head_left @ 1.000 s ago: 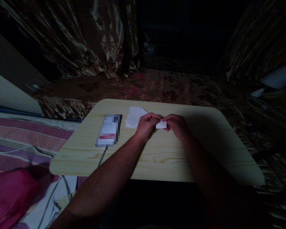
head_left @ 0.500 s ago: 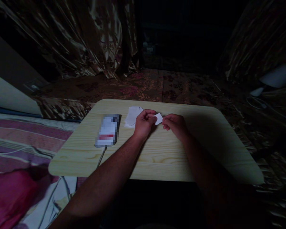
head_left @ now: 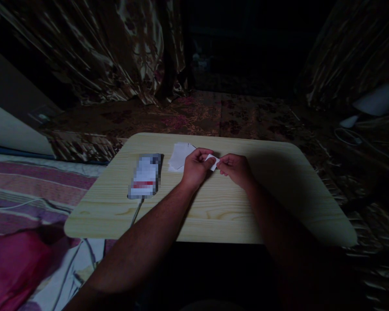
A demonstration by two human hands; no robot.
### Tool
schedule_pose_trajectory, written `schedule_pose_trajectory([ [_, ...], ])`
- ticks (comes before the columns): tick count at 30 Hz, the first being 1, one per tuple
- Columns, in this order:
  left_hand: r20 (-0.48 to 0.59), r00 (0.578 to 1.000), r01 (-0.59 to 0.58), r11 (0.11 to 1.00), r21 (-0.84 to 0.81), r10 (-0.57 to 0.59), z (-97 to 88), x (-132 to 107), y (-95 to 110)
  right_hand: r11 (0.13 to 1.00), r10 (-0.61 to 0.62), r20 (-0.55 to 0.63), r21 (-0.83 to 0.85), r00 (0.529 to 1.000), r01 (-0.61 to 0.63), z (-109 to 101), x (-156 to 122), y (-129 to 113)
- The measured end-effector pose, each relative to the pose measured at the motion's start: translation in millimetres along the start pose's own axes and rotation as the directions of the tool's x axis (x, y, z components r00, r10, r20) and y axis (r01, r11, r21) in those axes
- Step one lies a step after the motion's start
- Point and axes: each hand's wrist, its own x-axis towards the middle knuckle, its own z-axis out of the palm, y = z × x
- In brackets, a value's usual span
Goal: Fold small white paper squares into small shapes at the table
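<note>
Above the middle of the small wooden table (head_left: 220,211), my left hand (head_left: 196,166) pinches a small folded piece of white paper (head_left: 213,165) between thumb and fingers. From the other side, my right hand (head_left: 235,168) has its fingertips closed at the paper's right edge. The fingers cover part of the paper, so its full shape is hidden. Just behind my left hand lies a loose stack of white paper sheets (head_left: 180,155), flat on the tabletop.
A blurred-out phone (head_left: 145,175) with a cable (head_left: 136,214) lies on the table's left side. Left of the table are a striped bedspread (head_left: 52,181) and a pink cloth (head_left: 16,268). A white lamp (head_left: 377,101) stands at the right. Patterned curtains (head_left: 142,47) hang behind.
My right fingertips have come onto the paper's right edge, and my left thumb covers more of it. The whole view has shifted slightly.
</note>
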Motion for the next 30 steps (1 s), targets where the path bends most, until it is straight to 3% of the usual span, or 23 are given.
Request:
schedule_pose_trajectory([
  [30,-0.016,1.000,0.015,1.000,-0.024,-0.015,2.5,-1.7,2.6,0.998,-0.004,-0.027,0.055,1.000,0.006,1.3,-1.9,-7.5],
])
